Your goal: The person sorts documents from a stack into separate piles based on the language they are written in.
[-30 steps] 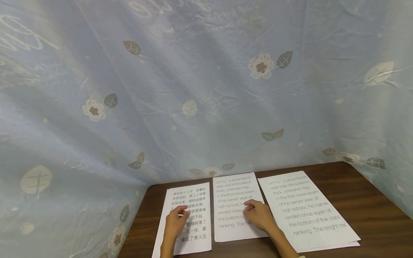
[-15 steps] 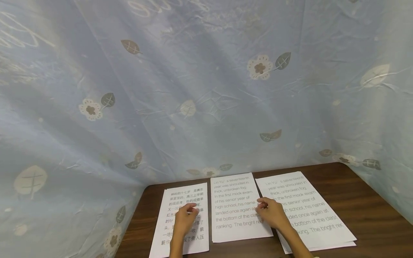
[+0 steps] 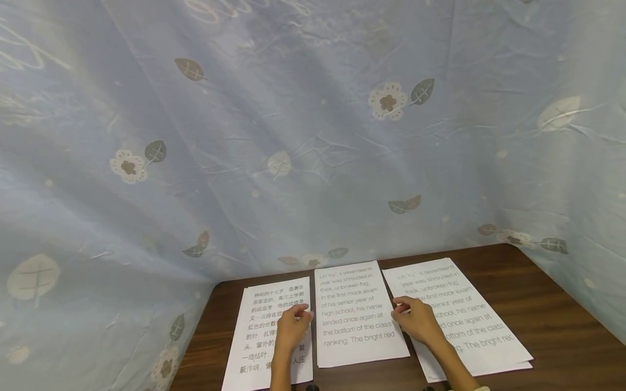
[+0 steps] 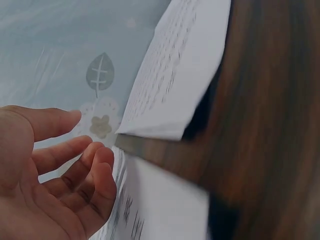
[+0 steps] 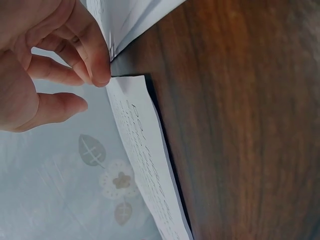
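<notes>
My left hand [image 3: 292, 328] hovers over the right part of a paper stack printed in Chinese [image 3: 259, 326]. In the left wrist view, that hand [image 4: 65, 175] holds nothing; its fingers are loosely bent, the thumb apart from them. My right hand [image 3: 418, 320] is over the left edge of the right-hand stack of English-printed paper [image 3: 481, 326], by the gap beside the middle stack. In the right wrist view, this hand [image 5: 55, 65] has a space between thumb and fingers and grips nothing. Between both hands lies the middle English-printed stack [image 3: 359, 320], flat and uncovered.
A dark brown wooden table [image 3: 552, 309] bears the three stacks side by side. Behind it and at both sides hangs a pale blue curtain [image 3: 313, 206] with leaf and flower prints. The right stack's sheets are slightly uneven at the lower corner.
My right hand has moved right, from over the middle stack to the right stack's left edge. My left hand has shifted right across the Chinese-printed stack. The head view has turned slightly.
</notes>
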Available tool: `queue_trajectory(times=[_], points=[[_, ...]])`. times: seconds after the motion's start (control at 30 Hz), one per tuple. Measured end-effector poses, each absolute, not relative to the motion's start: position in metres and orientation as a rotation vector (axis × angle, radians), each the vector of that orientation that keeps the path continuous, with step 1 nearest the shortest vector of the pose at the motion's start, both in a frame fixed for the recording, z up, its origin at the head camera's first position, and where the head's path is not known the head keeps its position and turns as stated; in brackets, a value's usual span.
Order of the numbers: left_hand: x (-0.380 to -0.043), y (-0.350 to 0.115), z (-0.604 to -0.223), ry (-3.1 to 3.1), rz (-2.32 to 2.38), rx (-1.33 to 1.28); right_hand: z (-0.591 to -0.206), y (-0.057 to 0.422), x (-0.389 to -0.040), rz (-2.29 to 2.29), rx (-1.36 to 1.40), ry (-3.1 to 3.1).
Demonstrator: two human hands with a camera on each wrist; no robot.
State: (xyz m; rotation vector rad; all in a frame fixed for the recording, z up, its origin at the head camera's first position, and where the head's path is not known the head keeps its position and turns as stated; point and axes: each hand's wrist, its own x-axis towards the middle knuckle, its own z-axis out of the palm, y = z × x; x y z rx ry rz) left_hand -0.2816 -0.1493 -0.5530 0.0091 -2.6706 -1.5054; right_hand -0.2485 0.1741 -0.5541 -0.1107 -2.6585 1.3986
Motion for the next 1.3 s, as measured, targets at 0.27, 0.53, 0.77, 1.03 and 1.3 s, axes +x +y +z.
queue_trajectory(times=[0.27,0.53,0.77,1.03,1.3], points=[[-0.281,-0.133,-0.556,-2.662,-1.475,0.014,-0.554,0.179,-0.247,1.38,-0.103,-2.703],[-0.281,-0.125,-0.555,-2.699,-1.42,0.027,-0.557,0.183,-0.246,1.298,-0.118,-2.755],[-0.281,-0.122,-0.556,-2.723,-1.354,0.043,-0.559,0.187,-0.25,1.291,-0.095,-2.756],[-0.283,-0.12,-0.56,-2.729,-1.32,0.081,-0.56,0.187,-0.252,1.257,-0.107,-2.779],[-0.285,-0.117,-0.565,-2.774,-1.241,0.069,-0.56,0.184,-0.252,1.232,-0.083,-2.793]])
